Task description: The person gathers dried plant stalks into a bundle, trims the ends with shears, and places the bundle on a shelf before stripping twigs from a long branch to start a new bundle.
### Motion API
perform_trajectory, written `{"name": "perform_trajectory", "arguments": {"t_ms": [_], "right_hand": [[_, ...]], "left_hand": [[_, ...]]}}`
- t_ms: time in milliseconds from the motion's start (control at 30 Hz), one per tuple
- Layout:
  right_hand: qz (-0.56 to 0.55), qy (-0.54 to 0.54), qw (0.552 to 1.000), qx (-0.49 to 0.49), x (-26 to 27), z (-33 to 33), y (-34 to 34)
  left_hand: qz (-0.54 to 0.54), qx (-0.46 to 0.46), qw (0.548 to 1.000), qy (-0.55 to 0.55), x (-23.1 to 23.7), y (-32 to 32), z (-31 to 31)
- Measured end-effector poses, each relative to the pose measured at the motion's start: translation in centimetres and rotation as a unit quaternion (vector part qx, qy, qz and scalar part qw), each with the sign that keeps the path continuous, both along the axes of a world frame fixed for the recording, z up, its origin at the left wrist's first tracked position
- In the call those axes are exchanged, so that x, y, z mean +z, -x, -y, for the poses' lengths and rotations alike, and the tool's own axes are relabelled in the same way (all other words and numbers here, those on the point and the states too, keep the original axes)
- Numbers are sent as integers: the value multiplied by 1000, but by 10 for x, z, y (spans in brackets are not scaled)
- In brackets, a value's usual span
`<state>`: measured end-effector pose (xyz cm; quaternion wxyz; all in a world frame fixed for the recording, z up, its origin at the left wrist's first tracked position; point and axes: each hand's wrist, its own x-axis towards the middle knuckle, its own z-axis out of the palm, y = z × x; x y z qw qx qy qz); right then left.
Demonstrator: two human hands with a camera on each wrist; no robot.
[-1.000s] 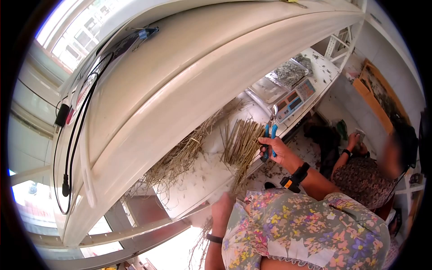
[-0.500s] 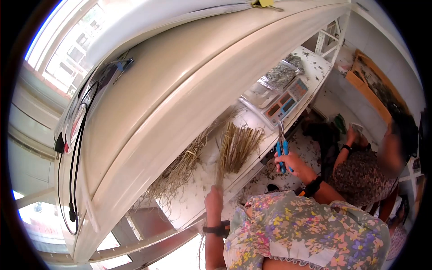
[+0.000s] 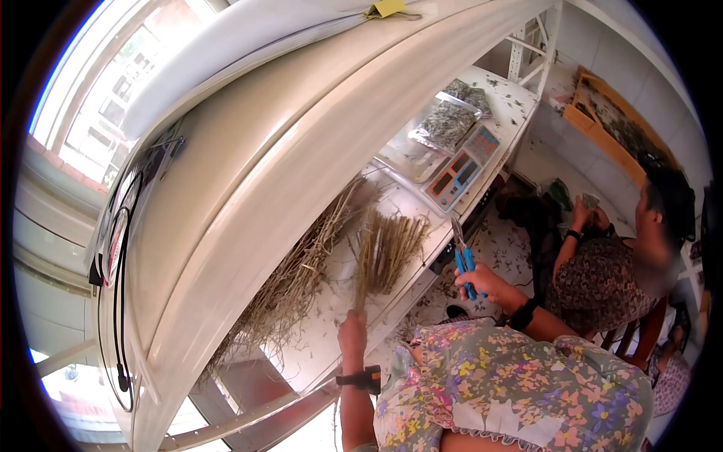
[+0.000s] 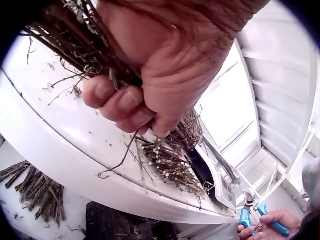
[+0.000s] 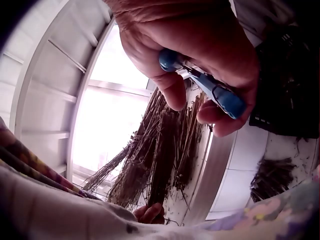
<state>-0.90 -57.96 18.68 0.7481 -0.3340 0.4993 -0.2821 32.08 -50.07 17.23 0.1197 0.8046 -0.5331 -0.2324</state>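
Head view, left hand: we curl its fingers round a bundle of stems (image 3: pixel 362 290) at the near edge of the white table (image 3: pixel 324 346); the left hand (image 3: pixel 352 343) is closed on the lower end.
Head view, right hand: our right hand (image 3: pixel 488 282) grips blue-handled pruners (image 3: pixel 468 275), right of the stem pile (image 3: pixel 403 252).
Head view, change: compared with a second ago, we have drawn the pruners away from the pile, so their tips now stand apart from the stems.
Head view, edges: the table edge runs between pruners and pile; the scale (image 3: pixel 456 177) bounds the far right, tangled twigs (image 3: pixel 294 275) the left.
Head view, room: we have open space around the pruners, with another person (image 3: pixel 602 282) farther right.
Left wrist view, fingers: we hold the bundle wrapped tightly, fingertips near the thumb.
Right wrist view, fingers: partly curled about a handle; the blades are hidden here, so we cannot fairly judge their gap.
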Motion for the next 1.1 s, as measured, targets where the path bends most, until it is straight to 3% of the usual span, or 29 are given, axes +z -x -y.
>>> {"name": "perform_trajectory", "arguments": {"t_ms": [267, 467, 767, 967, 1100], "right_hand": [[11, -11, 1000, 6, -2, 0, -4], [2, -5, 1000, 17, 1, 2, -5], [4, -5, 1000, 15, 3, 1, -5], [16, -10, 1000, 14, -2, 2, -5], [24, -12, 999, 19, -7, 2, -5]], "left_hand": [[58, -12, 998, -18, 29, 16, -1], [85, -16, 996, -1, 16, 16, 5], [64, -13, 998, -12, 9, 13, 9], [-7, -2, 999, 31, -19, -4, 5], [-1, -9, 1000, 13, -9, -2, 5]]}}
